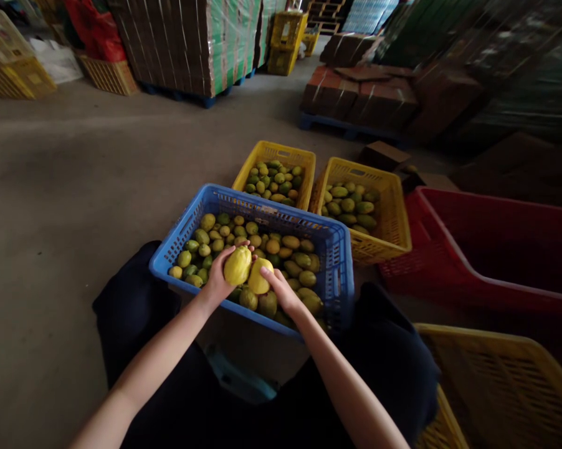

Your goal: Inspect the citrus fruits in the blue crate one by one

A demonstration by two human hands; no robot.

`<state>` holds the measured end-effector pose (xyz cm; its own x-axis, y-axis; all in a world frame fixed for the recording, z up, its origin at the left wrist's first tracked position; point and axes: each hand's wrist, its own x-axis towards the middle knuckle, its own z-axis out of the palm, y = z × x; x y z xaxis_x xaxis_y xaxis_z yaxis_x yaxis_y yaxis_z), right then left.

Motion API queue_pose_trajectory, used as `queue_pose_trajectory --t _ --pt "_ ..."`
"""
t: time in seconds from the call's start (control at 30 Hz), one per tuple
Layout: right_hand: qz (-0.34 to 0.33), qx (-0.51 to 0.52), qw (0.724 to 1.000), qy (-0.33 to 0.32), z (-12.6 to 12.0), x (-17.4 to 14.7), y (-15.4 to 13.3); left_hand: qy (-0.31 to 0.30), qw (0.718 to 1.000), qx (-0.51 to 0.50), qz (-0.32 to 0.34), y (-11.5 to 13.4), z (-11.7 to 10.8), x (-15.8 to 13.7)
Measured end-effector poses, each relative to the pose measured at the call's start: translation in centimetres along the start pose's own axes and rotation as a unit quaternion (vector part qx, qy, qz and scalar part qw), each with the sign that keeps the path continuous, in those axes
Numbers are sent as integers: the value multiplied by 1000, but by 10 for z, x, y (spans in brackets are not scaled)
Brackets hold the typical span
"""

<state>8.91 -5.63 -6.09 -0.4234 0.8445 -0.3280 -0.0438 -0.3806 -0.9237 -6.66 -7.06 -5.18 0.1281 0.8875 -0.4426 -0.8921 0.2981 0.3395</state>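
Observation:
My left hand (219, 274) is closed round a large yellow lemon (237, 266), with its fingertips showing behind the fruit. Close beside it, my right hand (281, 290) grips a second yellow lemon (259, 278), the thumb lying across its top. Both hands are over the near side of a blue plastic crate (339, 274) standing between my knees. Green and yellow lemons (206, 237) fill the bottom of this crate, and the hands hide some of them.
Two yellow crates (395, 215) with green-yellow fruit stand beyond the blue one. To the right are a red crate (442, 240) and another yellow crate (477, 333). Flat cardboard bundles (356, 96) lie on a blue pallet. Wrapped stacks (169, 47) stand farther back.

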Motion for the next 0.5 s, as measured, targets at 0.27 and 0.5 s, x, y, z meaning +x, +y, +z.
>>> queue_pose_trajectory --t 0.27,0.5 --pt "-282 -252 913 155 -13 2 -16 7 998 -54 -41 -5 2 1" --pt "-315 -524 792 -12 -26 -7 -19 -26 996 -59 -56 -11 -17 1"
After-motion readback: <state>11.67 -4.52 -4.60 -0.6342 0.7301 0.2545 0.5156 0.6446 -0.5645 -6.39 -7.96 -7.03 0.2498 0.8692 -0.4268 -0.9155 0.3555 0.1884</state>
